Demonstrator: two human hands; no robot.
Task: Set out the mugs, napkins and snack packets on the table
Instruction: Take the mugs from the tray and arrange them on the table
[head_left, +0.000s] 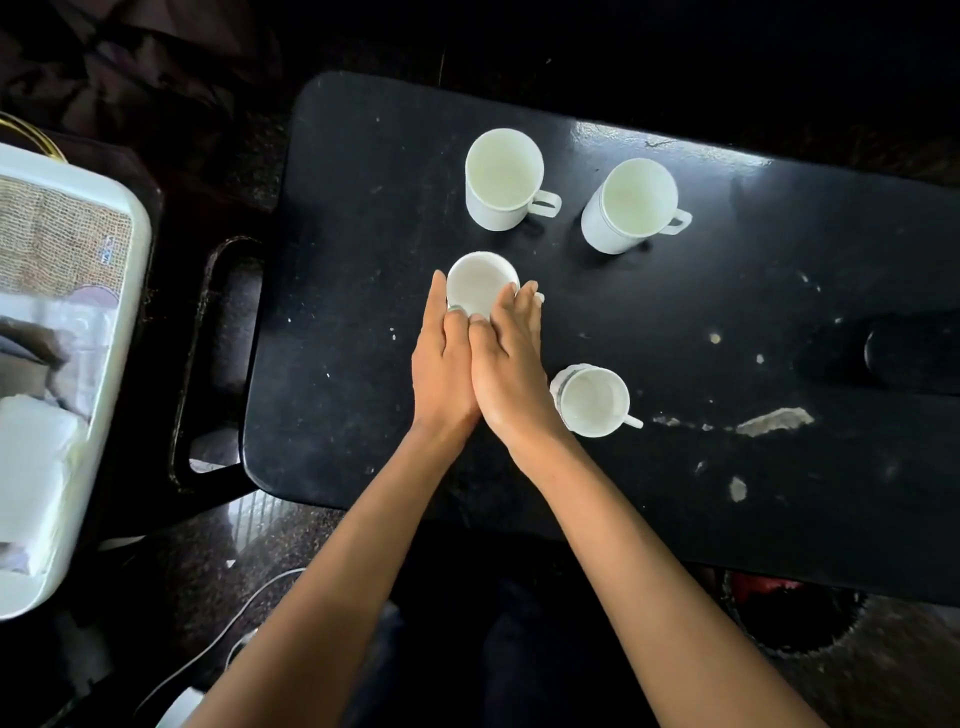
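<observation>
Several white mugs stand upright on the black table (363, 208). Both hands cup one mug (479, 283) near the table's middle; my left hand (444, 364) wraps its left side and my right hand (511, 364) its right side, so its lower part and handle are hidden. Two taller mugs stand farther back, one (503, 176) at the left and one (628, 205) at the right, handles pointing right. A patterned mug (592, 400) sits just right of my right wrist. Pale folded napkins and packets lie blurred in the tray (132, 291) at the left.
The white tray rests on a dark stand left of the table. A dark rounded object (909, 353) lies at the table's right edge. Scraped pale patches (774, 420) mark the tabletop. White cables (228, 629) run on the floor below.
</observation>
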